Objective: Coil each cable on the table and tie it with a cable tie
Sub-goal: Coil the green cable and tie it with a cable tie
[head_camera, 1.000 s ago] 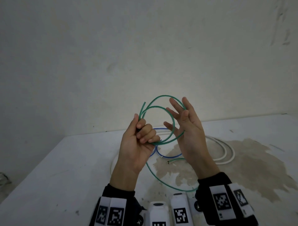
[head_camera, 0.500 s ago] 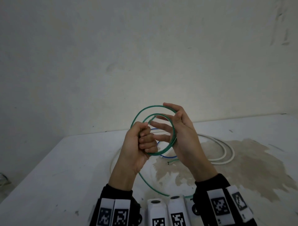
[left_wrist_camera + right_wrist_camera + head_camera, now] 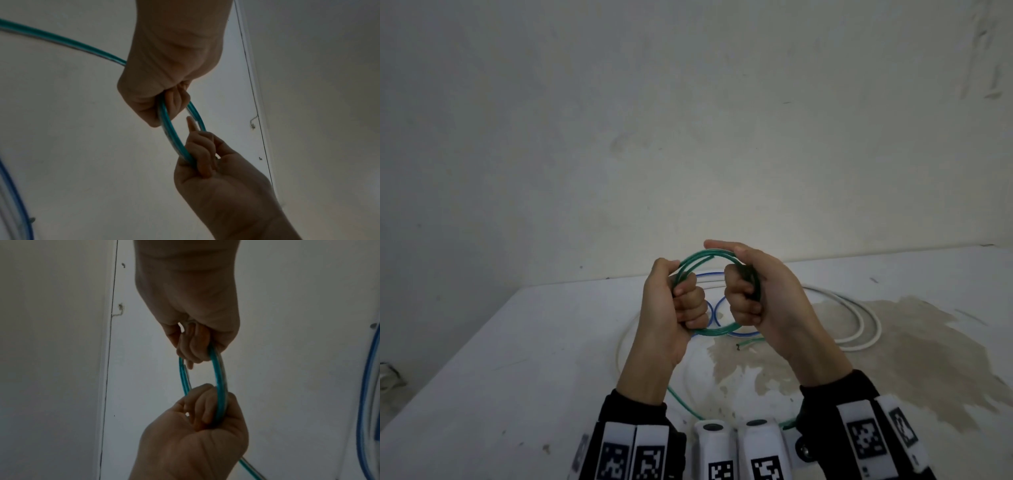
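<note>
Bare pale wall behind a white table (image 3: 517, 359) with a brown stain (image 3: 893, 342) at right. Above it, green cable (image 3: 702, 255) wound into a small coil, gripped on the left side by the left hand (image 3: 671, 308) and on the right by the right hand (image 3: 760, 298), fingers curled round the loops; loose tail trailing down to the near edge. Half hidden behind the hands, a blue cable (image 3: 736, 333) and a white cable (image 3: 859, 315) lying on the table; small dark object (image 3: 738, 347) near the stain too small to identify.

A plain pale wall (image 3: 688, 120) with small marks is seen behind a white tabletop (image 3: 517, 359); a big brown stain (image 3: 893, 342) is spread on the tabletop, and the light is dim
</note>
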